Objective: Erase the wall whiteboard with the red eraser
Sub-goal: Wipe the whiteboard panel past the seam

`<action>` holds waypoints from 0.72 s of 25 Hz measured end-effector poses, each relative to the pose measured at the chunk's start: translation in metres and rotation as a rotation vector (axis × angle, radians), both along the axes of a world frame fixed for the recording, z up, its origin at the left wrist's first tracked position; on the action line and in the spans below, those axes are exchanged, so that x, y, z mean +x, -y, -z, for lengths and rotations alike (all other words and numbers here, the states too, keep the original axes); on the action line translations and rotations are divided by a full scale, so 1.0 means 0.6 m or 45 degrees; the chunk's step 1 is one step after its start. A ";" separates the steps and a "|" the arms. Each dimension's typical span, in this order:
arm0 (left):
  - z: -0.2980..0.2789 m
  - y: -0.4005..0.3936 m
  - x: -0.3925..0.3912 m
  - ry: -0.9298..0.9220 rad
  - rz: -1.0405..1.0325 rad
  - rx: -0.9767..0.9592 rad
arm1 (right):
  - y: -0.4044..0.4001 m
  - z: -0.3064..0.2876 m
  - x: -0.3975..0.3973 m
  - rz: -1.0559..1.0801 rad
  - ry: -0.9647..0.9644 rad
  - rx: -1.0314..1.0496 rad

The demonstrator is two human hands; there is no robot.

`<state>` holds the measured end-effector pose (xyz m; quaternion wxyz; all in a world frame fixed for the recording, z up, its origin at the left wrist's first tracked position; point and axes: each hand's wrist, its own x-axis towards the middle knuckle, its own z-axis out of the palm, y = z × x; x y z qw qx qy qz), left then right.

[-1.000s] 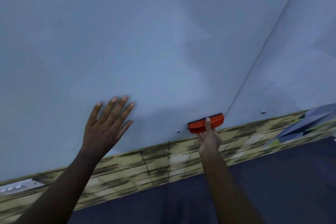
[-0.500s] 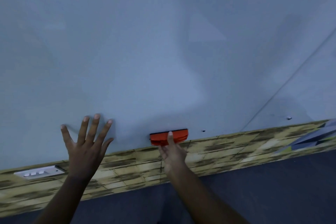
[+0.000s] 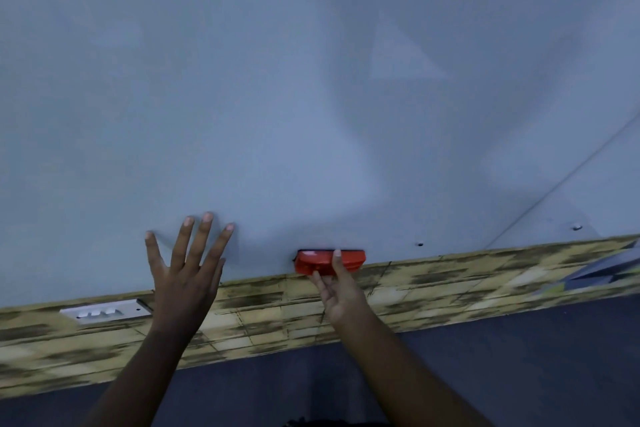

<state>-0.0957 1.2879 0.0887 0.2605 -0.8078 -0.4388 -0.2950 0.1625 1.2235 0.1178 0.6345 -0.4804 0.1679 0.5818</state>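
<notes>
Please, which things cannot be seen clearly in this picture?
- Felt face of the red eraser, head view: turned to the whiteboard.
- Palm of the left hand: faces away.
- Right hand thumb: hidden behind the eraser.
- Wall switch plate: blurred.

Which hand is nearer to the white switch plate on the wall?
Left. The left hand is just right of the switch plate; the right hand is farther right, holding the red eraser.

Flat, pale grey-white wall whiteboard (image 3: 311, 97), wiped clean, filling most of the view. Against its bottom edge, a small oblong red plastic eraser (image 3: 329, 262), lying level lengthwise, dark pad side pressed to the board, just above the yellowish brick-patterned strip below.
</notes>
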 end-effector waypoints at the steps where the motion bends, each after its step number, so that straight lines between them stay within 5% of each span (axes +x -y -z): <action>1: -0.001 0.001 -0.001 0.014 0.004 0.005 | 0.000 -0.028 0.010 -0.002 0.013 0.033; 7: 0.003 0.011 0.017 0.184 -0.016 0.026 | 0.015 -0.132 0.083 -0.004 0.157 0.246; 12: 0.021 0.039 0.066 0.457 -0.100 -0.121 | 0.008 -0.067 0.054 -0.008 0.382 0.099; 18: 0.058 0.081 0.087 0.263 -0.104 -0.408 | 0.014 0.046 0.060 -0.026 0.404 -0.103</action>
